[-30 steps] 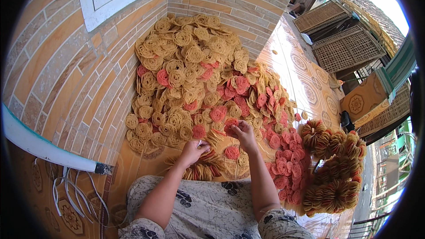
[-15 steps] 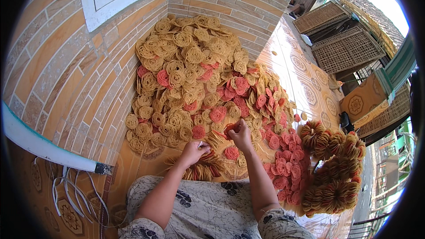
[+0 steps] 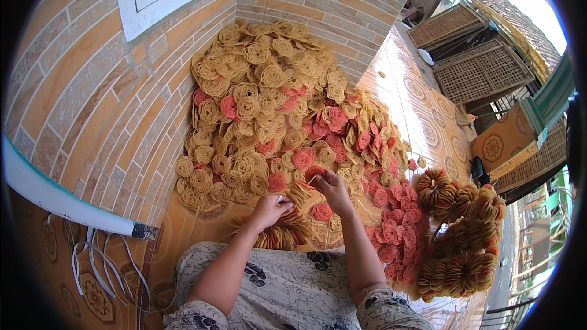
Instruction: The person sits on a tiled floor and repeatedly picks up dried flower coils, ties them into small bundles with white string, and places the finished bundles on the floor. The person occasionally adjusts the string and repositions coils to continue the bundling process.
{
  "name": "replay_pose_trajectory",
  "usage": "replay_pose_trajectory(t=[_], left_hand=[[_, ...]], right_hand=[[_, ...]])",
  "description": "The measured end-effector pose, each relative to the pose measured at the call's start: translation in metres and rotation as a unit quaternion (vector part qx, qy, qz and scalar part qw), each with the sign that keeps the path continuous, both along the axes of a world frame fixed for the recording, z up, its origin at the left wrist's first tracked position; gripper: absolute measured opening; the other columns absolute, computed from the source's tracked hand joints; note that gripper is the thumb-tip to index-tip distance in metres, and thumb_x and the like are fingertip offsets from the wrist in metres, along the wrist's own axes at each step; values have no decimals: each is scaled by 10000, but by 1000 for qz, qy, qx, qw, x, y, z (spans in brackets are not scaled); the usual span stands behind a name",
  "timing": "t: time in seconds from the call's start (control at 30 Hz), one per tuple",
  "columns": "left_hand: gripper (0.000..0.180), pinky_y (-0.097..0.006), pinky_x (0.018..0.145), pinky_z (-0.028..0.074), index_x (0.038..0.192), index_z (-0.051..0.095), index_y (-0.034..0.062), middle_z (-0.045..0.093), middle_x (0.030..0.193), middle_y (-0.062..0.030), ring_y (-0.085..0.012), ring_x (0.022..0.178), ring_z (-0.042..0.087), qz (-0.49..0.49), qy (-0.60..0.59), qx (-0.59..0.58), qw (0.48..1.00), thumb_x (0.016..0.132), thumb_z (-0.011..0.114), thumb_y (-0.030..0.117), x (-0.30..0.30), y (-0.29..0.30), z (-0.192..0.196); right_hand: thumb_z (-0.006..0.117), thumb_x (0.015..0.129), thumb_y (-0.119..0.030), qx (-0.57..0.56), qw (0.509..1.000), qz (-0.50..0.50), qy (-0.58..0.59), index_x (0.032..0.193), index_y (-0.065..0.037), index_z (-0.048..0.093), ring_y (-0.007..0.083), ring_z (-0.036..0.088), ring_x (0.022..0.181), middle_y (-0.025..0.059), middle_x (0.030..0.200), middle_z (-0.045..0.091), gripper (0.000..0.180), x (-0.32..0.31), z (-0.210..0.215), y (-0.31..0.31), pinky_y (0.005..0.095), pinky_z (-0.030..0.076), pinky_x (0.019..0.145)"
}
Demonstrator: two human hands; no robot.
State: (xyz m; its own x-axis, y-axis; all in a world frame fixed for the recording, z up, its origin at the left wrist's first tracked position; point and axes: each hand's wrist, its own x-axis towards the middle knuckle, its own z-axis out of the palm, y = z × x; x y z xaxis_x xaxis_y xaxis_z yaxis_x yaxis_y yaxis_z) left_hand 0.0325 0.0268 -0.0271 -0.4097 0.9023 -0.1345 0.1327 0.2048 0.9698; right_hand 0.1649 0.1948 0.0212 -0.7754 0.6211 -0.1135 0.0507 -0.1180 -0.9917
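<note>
My right hand (image 3: 335, 188) pinches a red-orange lacy disc (image 3: 313, 174), coiled like a dried noodle nest, at its edge. Beside it, my left hand (image 3: 269, 212) is closed, fingertips together; a small pale bit shows at them, and what they grip is too small to make out. Several tan discs (image 3: 299, 193) stand on edge between the two hands, right against the left fingertips. Below the left hand, at my lap, lies a bunch of tan and red discs (image 3: 280, 234) packed face to face. A loose red disc (image 3: 321, 211) lies on the floor by my right wrist.
A large heap of tan discs (image 3: 257, 110) with some red ones fills the wall corner ahead. Red discs (image 3: 397, 226) lie piled at my right, beside finished-looking round bundles (image 3: 461, 232). White strips (image 3: 101, 256) hang at the left. Woven racks (image 3: 483, 70) stand far right.
The red disc in my right hand has turned to show more of its face, and that hand has shifted slightly. My left hand stays nearly in place.
</note>
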Motion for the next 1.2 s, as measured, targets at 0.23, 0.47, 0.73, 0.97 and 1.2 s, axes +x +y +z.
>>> replay_pose_trajectory(t=[0.23,0.47,0.73,0.97,1.2], left_hand=[[219,-281,698,492,968,687,-8,712,853,-108,-146,745,666,4,-12,-7,1000,867,658,184,1,0,1],[199,-254,694,490,965,675,-37,706,820,-86,-120,730,654,19,-101,14,995,877,644,139,2,0,1],[194,-281,690,489,937,681,-19,703,803,-103,-142,729,652,29,-13,35,999,858,666,157,2,0,5],[296,-271,564,479,1109,621,0,680,877,-57,-93,625,585,108,67,167,978,924,598,230,0,3,14],[428,-201,376,207,796,503,104,389,603,54,-29,423,263,296,-286,123,903,998,353,451,-73,-72,50]], right_hand=[[433,998,-146,-4,1000,-7,-3,1224,37,498,140,546,1073,82,1146,588,298,-3,2,-4,288,410,981],[442,997,-155,221,972,32,-79,1217,29,539,130,521,1088,85,1153,605,303,-2,9,-7,279,390,969],[529,947,-80,21,998,-10,59,1336,11,401,185,588,1068,148,1087,648,420,-3,29,-9,314,440,935],[614,867,14,215,974,-75,0,1093,11,491,147,628,962,89,891,655,257,-9,59,-34,271,496,789],[603,865,37,367,909,-198,0,878,6,506,125,639,767,85,838,619,103,49,122,-53,239,503,654]])
